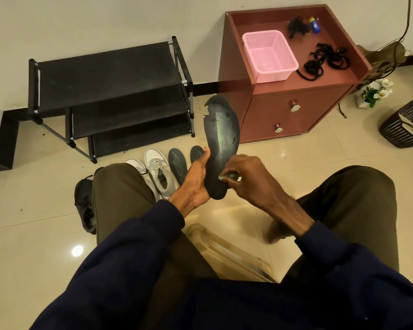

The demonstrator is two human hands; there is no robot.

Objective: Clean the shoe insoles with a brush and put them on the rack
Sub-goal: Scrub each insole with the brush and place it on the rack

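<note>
fingers of our left hand curl round a dark grey foam insole, holding it upright between our knees. fingers of our right hand pinch a small brush against its heel end. two more dark insoles lie on the floor by the black tiered shoe rack.

Glossy tiled floor; matt worn insole; pink plastic mesh basket; black cloth-shelved rack

light: warm, even indoor | glare: lamp spot on glossy floor | edges: wide-angle bowing | focus: slightly soft
</note>
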